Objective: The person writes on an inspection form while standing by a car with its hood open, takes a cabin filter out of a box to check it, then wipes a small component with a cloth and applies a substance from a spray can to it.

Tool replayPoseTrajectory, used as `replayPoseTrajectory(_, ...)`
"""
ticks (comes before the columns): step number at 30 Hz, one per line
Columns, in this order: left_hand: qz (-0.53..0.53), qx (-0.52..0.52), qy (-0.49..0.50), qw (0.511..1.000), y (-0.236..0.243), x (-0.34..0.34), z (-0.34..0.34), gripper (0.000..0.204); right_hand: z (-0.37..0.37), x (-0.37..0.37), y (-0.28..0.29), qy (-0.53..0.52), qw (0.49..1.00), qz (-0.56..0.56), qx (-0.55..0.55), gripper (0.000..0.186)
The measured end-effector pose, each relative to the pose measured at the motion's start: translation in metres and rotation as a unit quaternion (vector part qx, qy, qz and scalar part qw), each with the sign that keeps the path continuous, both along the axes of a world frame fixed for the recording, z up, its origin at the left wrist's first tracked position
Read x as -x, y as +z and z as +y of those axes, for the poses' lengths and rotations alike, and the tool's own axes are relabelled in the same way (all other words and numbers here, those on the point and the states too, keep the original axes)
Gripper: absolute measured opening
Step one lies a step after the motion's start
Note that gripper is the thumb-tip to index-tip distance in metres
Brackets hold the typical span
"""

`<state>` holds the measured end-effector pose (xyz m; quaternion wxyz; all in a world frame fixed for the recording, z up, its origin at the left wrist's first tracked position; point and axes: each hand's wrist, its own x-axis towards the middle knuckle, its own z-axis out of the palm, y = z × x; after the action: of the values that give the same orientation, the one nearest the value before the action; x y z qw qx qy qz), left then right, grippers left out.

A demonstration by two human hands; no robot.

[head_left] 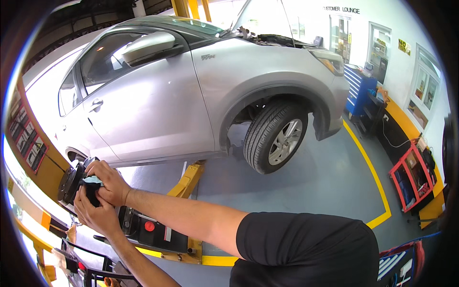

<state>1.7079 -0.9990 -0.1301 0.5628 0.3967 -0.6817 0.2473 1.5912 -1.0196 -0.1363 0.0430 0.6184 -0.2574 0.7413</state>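
Observation:
Both my hands are together at the left, in front of the car's lower side. A dark, soft-looking piece (92, 195) with a light blue patch is between them; it looks like a cloth, though the fingers cover much of it. My right hand (113, 185) reaches over from the far side, its fingers curled closed on the piece. My left hand (97, 213) holds it from the near side, fingers bent around its lower edge. Right behind the hands is a black, rounded assembly (68, 187), partly hidden by them; I cannot make out its kind.
A silver car (158, 103) with its hood up stands raised, front wheel (277, 135) hanging. A yellow lift arm (187, 179) reaches under it. Near my forearms is a black unit with a red button (149, 226). A blue tool cabinet (359, 91) and red cart (412, 176) stand right.

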Motion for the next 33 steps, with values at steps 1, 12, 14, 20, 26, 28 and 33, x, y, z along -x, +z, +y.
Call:
replayPoseTrajectory(1,-0.002,0.001,-0.007,1.000,-0.001,0.002,-0.002,0.037,0.002,0.002,0.001,-0.004,1.000,-0.002,-0.012,0.047)
replayPoseTrajectory(12,-0.015,0.005,0.005,1.000,-0.009,0.000,-0.017,0.038,-0.008,0.003,-0.007,-0.017,1.000,0.000,0.012,0.045)
replayPoseTrajectory(14,-0.011,0.002,0.005,1.000,-0.010,-0.001,-0.018,0.038,-0.010,0.002,-0.008,-0.016,1.000,-0.004,0.009,0.046)
replayPoseTrajectory(20,-0.022,0.009,0.015,1.000,-0.007,-0.003,-0.015,0.038,-0.013,-0.002,-0.008,-0.015,1.000,-0.010,0.001,0.047)
replayPoseTrajectory(26,0.036,0.006,-0.105,0.994,-0.006,0.016,-0.008,0.040,-0.030,0.001,-0.017,-0.005,0.999,-0.032,0.018,0.045)
replayPoseTrajectory(28,0.010,0.016,-0.037,0.999,-0.002,0.008,-0.001,0.039,-0.020,0.000,-0.011,0.021,1.000,-0.013,-0.003,0.046)
replayPoseTrajectory(33,0.020,-0.005,-0.017,1.000,-0.005,0.007,0.004,0.038,-0.012,0.005,-0.011,-0.004,1.000,0.021,0.005,0.043)
